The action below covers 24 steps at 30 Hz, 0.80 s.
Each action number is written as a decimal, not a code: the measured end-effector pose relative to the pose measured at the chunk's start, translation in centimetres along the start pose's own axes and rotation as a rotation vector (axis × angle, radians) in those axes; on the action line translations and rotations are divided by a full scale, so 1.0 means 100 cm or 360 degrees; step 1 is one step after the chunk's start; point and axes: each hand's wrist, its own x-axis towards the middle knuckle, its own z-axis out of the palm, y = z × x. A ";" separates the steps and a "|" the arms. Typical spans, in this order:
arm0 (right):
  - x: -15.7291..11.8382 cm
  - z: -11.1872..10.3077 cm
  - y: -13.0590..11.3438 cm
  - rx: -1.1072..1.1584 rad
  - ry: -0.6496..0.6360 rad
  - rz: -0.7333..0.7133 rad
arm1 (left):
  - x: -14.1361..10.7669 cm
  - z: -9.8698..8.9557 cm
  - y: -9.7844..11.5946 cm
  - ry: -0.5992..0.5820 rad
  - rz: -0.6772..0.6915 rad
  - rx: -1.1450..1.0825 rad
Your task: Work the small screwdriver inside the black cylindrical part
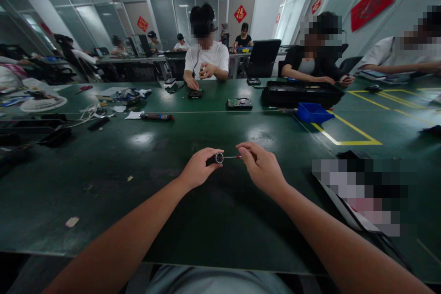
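Observation:
Near the middle of the green table, my left hand is closed around a small dark cylindrical part with a pale ring at its end. My right hand, to the right of it, pinches a screwdriver by its red end. The thin metal shaft of the screwdriver points left, and its tip meets the side of the cylindrical part. Most of the screwdriver's handle is hidden by my right fingers.
Ahead on the green table are a black-red tool, a circuit-board device, a long black casing and a blue bin. A white fan-like grille lies left. Across the table a person in white handles small parts.

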 end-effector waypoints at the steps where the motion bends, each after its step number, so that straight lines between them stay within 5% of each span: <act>1: 0.000 0.000 0.000 0.0000 -0.0009 0.0008 | 0.000 0.000 0.000 -0.0003 -0.0004 0.0001; 24: -0.002 0.001 -0.002 0.0019 -0.0033 0.0022 | 0.000 -0.001 -0.002 0.0056 -0.0030 -0.0010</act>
